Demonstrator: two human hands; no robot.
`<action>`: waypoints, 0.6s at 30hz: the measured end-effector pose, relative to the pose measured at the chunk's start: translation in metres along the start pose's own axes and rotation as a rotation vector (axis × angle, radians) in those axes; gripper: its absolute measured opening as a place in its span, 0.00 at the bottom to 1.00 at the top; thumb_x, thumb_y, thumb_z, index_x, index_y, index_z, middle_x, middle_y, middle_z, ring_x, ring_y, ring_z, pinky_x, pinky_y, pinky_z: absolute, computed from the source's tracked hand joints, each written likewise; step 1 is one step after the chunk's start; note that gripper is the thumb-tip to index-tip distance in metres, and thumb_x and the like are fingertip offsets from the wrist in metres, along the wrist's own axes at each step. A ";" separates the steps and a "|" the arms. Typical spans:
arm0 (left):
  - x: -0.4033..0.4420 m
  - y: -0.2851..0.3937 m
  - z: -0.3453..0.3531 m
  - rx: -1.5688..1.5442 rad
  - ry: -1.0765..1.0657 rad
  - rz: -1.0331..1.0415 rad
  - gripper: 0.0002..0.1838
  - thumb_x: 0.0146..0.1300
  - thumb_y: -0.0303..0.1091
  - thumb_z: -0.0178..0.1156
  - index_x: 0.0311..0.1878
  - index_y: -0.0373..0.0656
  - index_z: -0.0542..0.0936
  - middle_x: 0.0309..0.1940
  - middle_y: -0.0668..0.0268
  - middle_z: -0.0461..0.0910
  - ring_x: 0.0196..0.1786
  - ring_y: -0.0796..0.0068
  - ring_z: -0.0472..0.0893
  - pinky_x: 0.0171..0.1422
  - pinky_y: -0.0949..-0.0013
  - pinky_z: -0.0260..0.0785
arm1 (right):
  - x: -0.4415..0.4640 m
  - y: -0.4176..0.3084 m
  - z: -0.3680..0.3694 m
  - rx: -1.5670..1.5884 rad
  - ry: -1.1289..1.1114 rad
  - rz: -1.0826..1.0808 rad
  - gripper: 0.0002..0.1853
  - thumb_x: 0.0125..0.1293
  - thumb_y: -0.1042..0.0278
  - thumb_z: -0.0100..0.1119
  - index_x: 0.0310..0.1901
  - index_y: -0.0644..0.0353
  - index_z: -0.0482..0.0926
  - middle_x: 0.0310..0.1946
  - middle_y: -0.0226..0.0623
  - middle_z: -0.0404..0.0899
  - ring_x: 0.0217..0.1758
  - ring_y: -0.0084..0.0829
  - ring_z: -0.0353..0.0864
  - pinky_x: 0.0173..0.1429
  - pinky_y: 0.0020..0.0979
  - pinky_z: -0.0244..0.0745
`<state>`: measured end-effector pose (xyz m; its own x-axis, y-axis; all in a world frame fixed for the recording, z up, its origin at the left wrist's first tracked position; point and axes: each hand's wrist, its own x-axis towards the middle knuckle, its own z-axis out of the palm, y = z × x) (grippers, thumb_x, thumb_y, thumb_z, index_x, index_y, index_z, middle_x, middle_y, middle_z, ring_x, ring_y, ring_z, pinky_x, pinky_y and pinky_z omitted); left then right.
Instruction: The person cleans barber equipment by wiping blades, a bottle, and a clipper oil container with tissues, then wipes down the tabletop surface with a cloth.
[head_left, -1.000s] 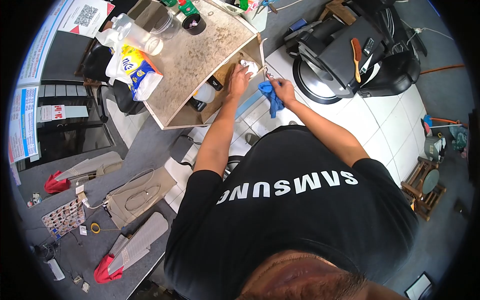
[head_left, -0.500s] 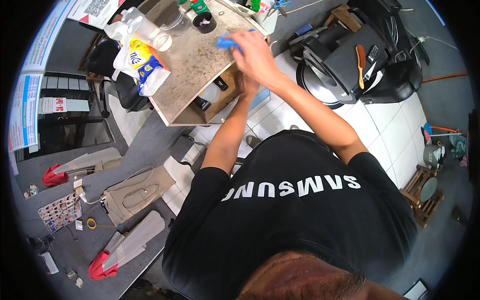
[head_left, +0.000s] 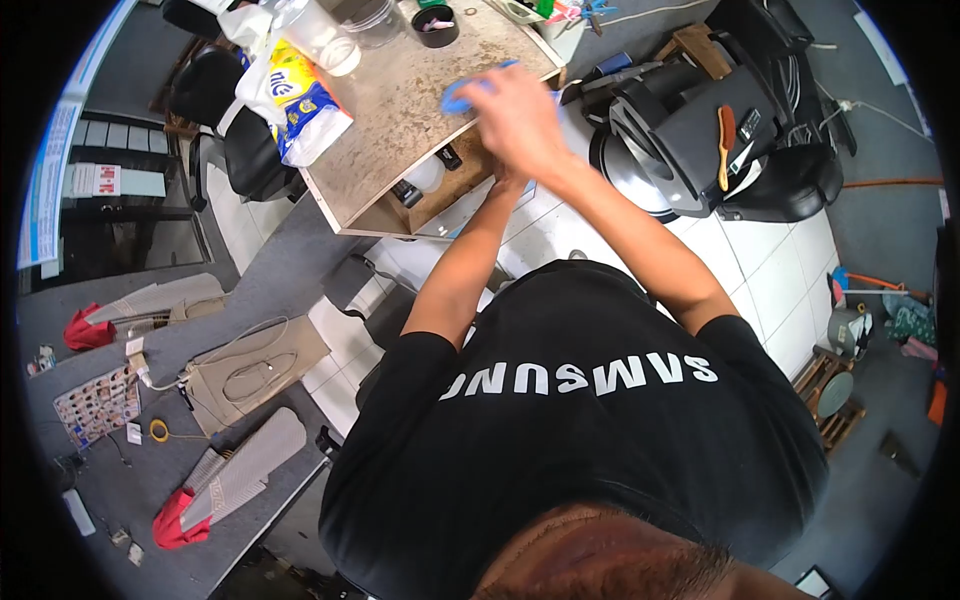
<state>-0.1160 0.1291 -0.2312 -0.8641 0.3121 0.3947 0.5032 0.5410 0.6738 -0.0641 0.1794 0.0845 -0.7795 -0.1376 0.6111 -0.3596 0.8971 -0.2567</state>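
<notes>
My right hand [head_left: 520,120] is closed on a blue cloth [head_left: 462,97] and rests over the front edge of the worn wooden cabinet top [head_left: 410,85]. Below it, my left arm reaches toward the open compartment [head_left: 430,207]; the fingers of my left hand are hidden behind my right hand and the cabinet edge, with only the wrist [head_left: 508,182] showing. Inside the compartment are a whitish container [head_left: 428,175] and small black items. A yellow and blue tissue pack [head_left: 300,100] lies on the left of the top, near a black cup [head_left: 435,27].
Clear plastic containers [head_left: 320,40] stand at the back of the cabinet top. To the right is a black salon chair [head_left: 790,185] with an orange brush [head_left: 724,145] on its surroundings. A grey counter [head_left: 245,470] with cables and a beige board [head_left: 255,375] lies at lower left.
My right hand has moved up and left with the blue cloth, from beside the cabinet to its top. My left hand has become hidden. The whole view has shifted slightly.
</notes>
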 end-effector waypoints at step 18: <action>-0.023 0.032 -0.026 0.077 -0.067 -0.014 0.32 0.66 0.35 0.65 0.72 0.39 0.71 0.69 0.49 0.74 0.68 0.42 0.74 0.70 0.44 0.68 | 0.012 -0.135 0.044 0.756 -0.322 -0.377 0.22 0.56 0.81 0.65 0.53 0.52 0.85 0.46 0.35 0.83 0.54 0.43 0.79 0.58 0.44 0.76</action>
<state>-0.0796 0.1188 -0.2024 -0.8708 0.3545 0.3407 0.4914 0.6035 0.6280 -0.0472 0.0382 0.0936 -0.6064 -0.5796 0.5444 -0.7729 0.2691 -0.5746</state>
